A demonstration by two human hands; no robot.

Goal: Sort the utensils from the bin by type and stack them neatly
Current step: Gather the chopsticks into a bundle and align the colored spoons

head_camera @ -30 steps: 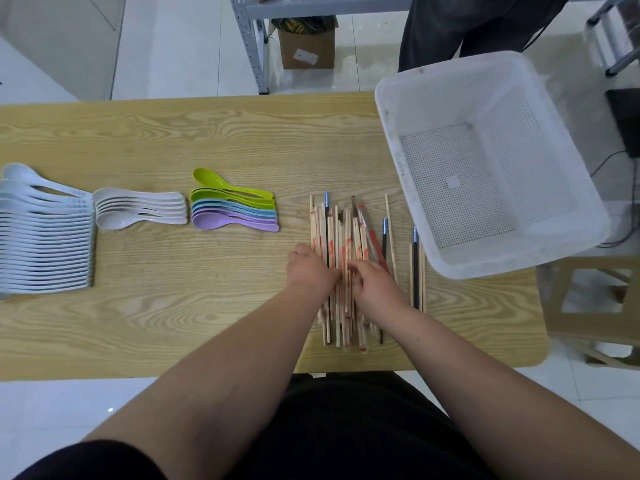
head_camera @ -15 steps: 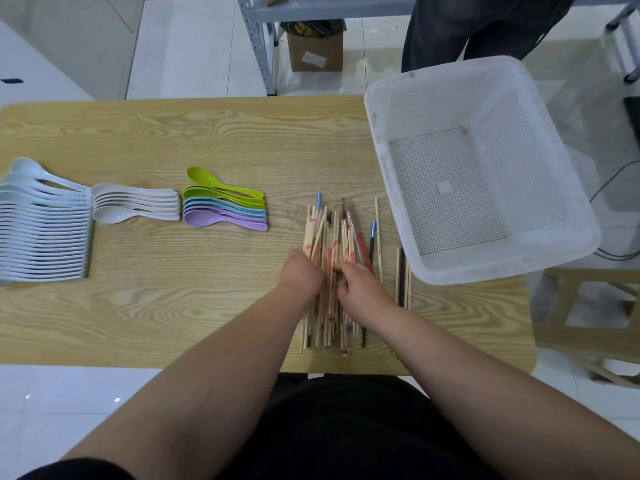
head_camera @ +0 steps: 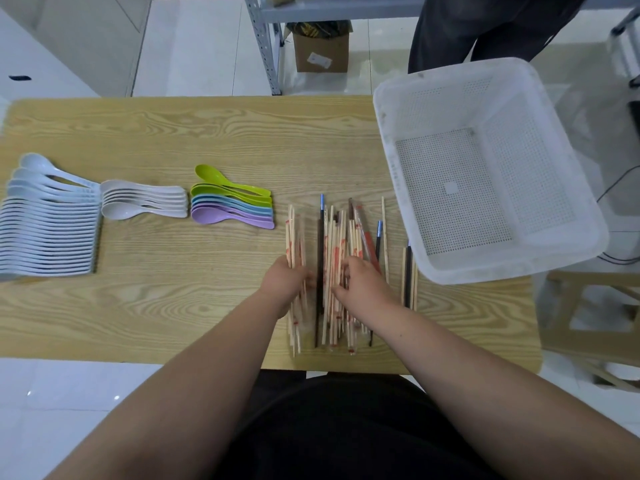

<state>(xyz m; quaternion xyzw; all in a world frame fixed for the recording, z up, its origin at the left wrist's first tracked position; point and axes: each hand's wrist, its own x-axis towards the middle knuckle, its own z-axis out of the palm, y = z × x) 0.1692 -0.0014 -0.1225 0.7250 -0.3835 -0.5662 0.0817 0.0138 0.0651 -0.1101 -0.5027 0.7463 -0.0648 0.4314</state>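
A loose pile of wooden chopsticks with red print, mixed with a few dark ones with blue tips, lies near the table's front edge. My left hand is curled over a small bunch of wooden chopsticks drawn off to the pile's left. A dark chopstick lies in the gap between bunch and pile. My right hand rests on the main pile with its fingers spread. The white perforated bin stands empty at the right.
Stacked light blue spoons lie at the far left, then white spoons and coloured spoons. A few chopsticks lie apart beside the bin. A person stands behind the table; a wooden stool is at the right.
My left hand has pulled a small bunch of wooden chopsticks leftward out of the pile, opening a gap that shows a dark chopstick. My right hand stays on the main pile.
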